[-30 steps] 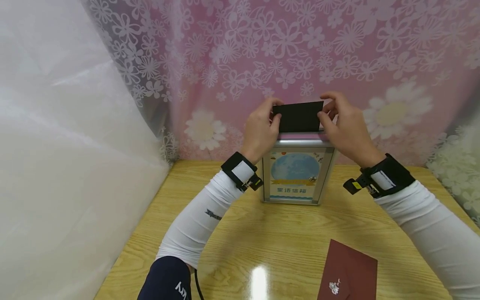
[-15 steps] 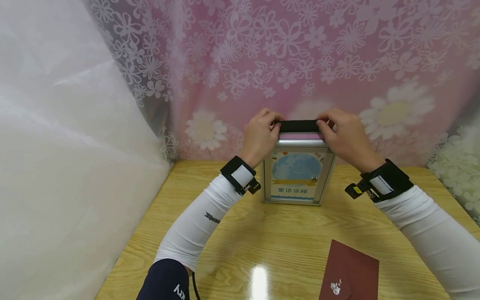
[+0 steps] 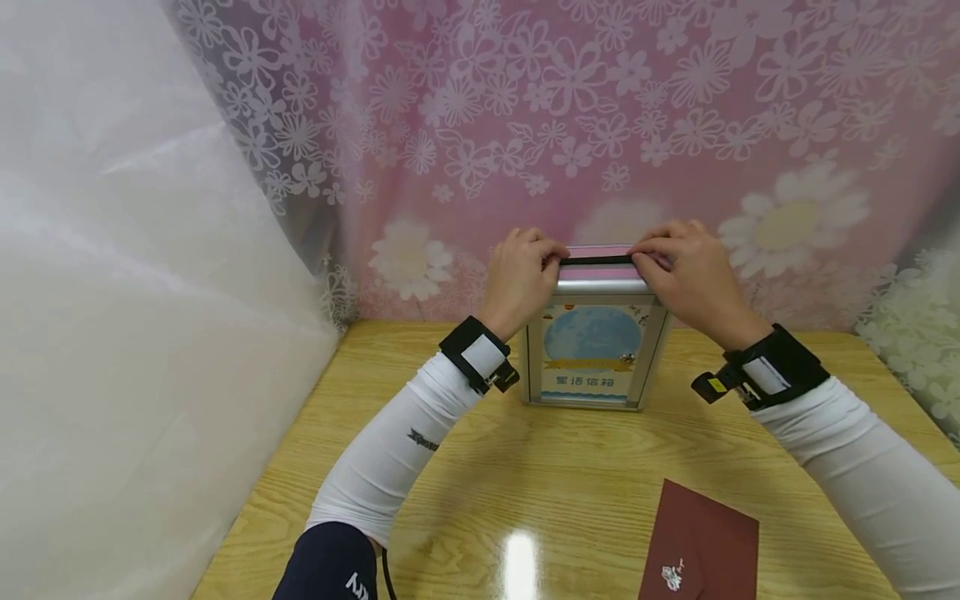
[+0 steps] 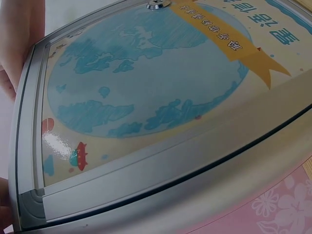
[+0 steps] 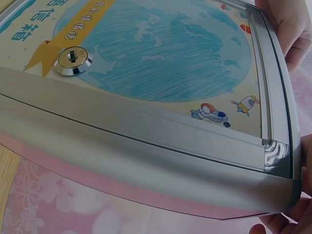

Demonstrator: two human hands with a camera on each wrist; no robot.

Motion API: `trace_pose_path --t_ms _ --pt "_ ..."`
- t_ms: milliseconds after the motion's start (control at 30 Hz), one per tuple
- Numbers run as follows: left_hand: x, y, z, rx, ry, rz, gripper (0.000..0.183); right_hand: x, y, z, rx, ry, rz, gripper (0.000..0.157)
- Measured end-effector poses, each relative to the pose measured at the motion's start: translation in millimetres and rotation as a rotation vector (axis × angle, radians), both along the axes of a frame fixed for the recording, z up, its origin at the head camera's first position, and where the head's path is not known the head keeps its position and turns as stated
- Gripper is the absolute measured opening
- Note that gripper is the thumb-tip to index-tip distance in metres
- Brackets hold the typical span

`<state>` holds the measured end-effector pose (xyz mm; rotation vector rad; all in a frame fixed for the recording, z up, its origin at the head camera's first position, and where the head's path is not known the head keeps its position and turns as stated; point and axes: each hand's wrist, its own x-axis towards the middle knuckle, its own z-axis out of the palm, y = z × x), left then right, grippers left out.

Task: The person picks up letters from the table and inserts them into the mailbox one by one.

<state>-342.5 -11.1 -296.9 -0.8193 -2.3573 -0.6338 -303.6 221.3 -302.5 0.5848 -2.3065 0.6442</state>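
Note:
A silver-framed letter box (image 3: 600,286) stands upright on the table, its front showing a blue moon picture, a yellow ribbon and Chinese lettering. Along its pink top runs a thin black strip, the upper edge of a black envelope (image 3: 597,260) sitting in the slot. My left hand (image 3: 520,279) pinches the strip's left end, and my right hand (image 3: 690,279) pinches its right end. The box hides the rest of the envelope. Both wrist views are filled by the box front, with a keyhole lock (image 5: 73,61); only parts of the hands show at the edges.
A dark red envelope (image 3: 701,546) with a silver print lies on the wooden table (image 3: 465,500) at the front right. Behind the box hangs a pink flowered curtain (image 3: 480,167). White sheeting (image 3: 150,292) covers the left side.
The black envelope has gone down from standing well above the box top to a thin strip at the slot. Both hands have lowered with it. The red envelope and the box stay put.

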Motion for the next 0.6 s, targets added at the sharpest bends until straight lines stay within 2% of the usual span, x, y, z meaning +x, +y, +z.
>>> trace_pose_path --t_ms 300,600 --pt "1.8 0.5 -1.2 -0.015 0.011 0.012 0.021 0.2 0.1 -0.7 0.005 -0.007 -0.025 0.023" --pt "4.6 -0.3 -0.9 0.007 0.01 -0.002 0.021 3.9 -0.1 1.8 -0.015 0.012 -0.007 0.022"
